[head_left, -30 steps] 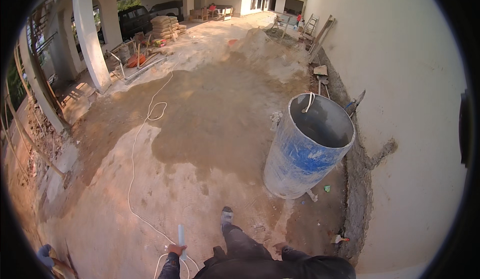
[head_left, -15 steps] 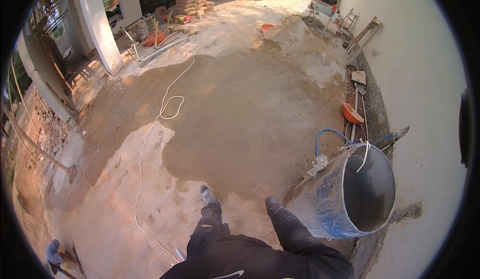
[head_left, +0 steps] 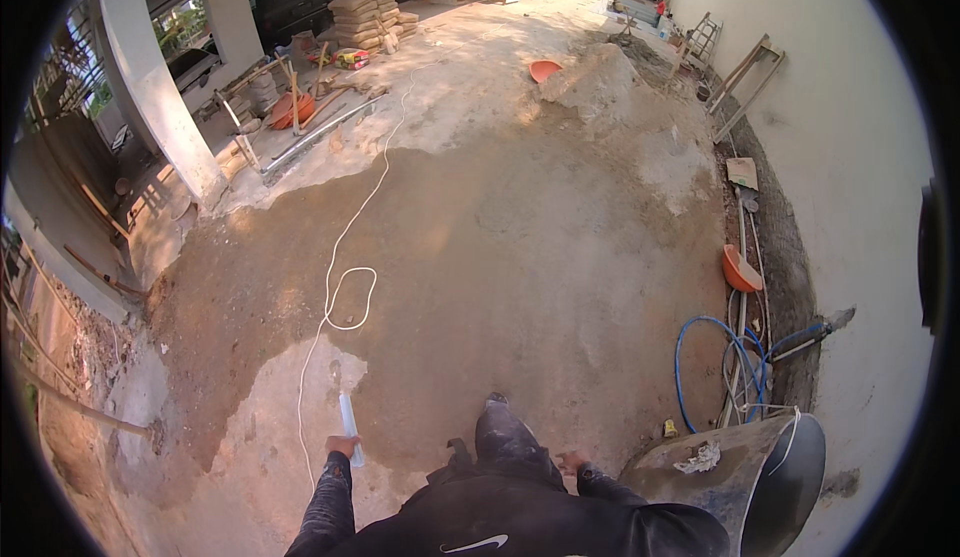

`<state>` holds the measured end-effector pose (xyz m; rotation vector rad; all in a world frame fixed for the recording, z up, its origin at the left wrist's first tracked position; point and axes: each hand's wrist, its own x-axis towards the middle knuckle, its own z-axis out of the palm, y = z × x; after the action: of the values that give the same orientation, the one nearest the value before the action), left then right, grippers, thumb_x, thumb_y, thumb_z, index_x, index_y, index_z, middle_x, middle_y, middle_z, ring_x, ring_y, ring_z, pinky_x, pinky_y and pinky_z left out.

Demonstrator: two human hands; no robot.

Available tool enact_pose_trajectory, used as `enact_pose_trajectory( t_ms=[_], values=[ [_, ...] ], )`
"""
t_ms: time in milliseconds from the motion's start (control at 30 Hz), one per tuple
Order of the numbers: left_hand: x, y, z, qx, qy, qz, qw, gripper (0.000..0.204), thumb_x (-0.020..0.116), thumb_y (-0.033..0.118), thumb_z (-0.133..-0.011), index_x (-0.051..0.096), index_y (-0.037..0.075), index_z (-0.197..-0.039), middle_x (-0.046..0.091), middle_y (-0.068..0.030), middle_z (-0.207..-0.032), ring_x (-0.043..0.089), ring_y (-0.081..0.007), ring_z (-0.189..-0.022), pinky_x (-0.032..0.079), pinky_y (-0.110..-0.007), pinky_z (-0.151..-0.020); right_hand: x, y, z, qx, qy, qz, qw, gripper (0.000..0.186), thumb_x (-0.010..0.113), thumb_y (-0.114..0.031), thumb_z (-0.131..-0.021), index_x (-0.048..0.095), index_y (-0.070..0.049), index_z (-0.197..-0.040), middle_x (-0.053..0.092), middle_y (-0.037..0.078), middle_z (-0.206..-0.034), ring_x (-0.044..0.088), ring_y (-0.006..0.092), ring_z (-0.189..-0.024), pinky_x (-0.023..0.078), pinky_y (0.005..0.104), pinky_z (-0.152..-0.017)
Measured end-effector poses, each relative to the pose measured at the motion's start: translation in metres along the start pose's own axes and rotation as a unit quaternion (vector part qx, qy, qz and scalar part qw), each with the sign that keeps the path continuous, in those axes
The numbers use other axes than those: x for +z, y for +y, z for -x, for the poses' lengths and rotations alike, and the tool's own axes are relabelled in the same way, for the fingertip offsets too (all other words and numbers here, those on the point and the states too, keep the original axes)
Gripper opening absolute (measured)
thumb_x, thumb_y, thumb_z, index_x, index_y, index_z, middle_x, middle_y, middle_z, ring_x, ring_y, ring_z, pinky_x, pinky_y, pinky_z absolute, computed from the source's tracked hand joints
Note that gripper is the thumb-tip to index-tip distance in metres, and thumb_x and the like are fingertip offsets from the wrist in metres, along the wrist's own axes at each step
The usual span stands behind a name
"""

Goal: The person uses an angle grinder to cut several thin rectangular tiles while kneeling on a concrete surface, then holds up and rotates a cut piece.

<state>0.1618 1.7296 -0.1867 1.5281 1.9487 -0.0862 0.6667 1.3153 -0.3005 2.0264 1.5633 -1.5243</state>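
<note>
My left hand (head_left: pixel 343 445) is closed around a long, narrow, pale blue-white object (head_left: pixel 348 415) whose exact kind I cannot make out. It points forward over the floor, beside a white cable (head_left: pixel 325 309) that runs away from me with one loop in it. My right hand (head_left: pixel 572 461) hangs low beside my leg, fingers apart, with nothing seen in it. In front of me lies a broad damp grey-brown patch of floor (head_left: pixel 500 257). To the right of my right arm stands a large blue-grey drum (head_left: pixel 690 487), partly cut off below.
A blue hose (head_left: pixel 680 362) coils by the right wall, near an orange bowl (head_left: pixel 738 270) and a shovel (head_left: pixel 742 174). Ahead are a heap of sand (head_left: pixel 605 82) and another orange bowl (head_left: pixel 545 70). Stacked sacks (head_left: pixel 357 21) and a white pillar (head_left: pixel 165 97) stand at the left.
I have stepped forward onto the damp patch; the drum now sits lower and nearer. My left hand with the pale object and my right hand have come into view.
</note>
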Motion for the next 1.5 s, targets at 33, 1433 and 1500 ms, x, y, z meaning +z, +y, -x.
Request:
enact_pose_trajectory(
  t_ms=[33, 1433, 1500],
  values=[
    [-0.009, 0.027, -0.033, 0.032, 0.004, -0.002, 0.999, 0.056, 0.084, 0.048, -0.067, 0.072, -0.006, -0.077, 0.072, -0.0212, -0.078, 0.072, -0.0333, -0.077, 0.055, -0.041, -0.072, 0.000, 0.011, -0.013, 0.010, -0.005, 0.008, 1.000, 0.052, 0.057, -0.026, -0.087, 0.055, -0.013, -0.137, 0.072, 0.013, -0.103, 0.069, 0.0235, -0.091, 0.054, 0.0346, -0.074],
    [-0.240, 1.043, -1.145, -0.109, -0.111, 0.149, 0.976, 0.060, 0.078, 0.041, -0.079, 0.066, -0.009, -0.111, 0.071, -0.0208, -0.104, 0.069, -0.0274, -0.091, 0.052, -0.038, -0.082, -1.231, -0.107, -0.862, 0.106, -0.008, -0.059, 0.993, 0.048, 0.058, -0.024, -0.090, 0.056, -0.022, -0.137, 0.068, 0.010, -0.122, 0.066, 0.0239, -0.111, 0.054, 0.0364, -0.090],
    [-0.287, 1.048, -1.166, -0.164, -0.067, 0.090, 0.980, 0.061, 0.079, 0.040, -0.078, 0.066, -0.009, -0.111, 0.071, -0.0213, -0.104, 0.069, -0.0275, -0.092, 0.053, -0.038, -0.082, -1.388, -0.193, -0.960, 0.151, 0.075, -0.274, 0.947, 0.036, 0.054, -0.022, -0.094, 0.063, -0.017, -0.129, 0.072, 0.008, -0.103, 0.070, 0.0215, -0.091, 0.056, 0.0327, -0.073]
  ],
)
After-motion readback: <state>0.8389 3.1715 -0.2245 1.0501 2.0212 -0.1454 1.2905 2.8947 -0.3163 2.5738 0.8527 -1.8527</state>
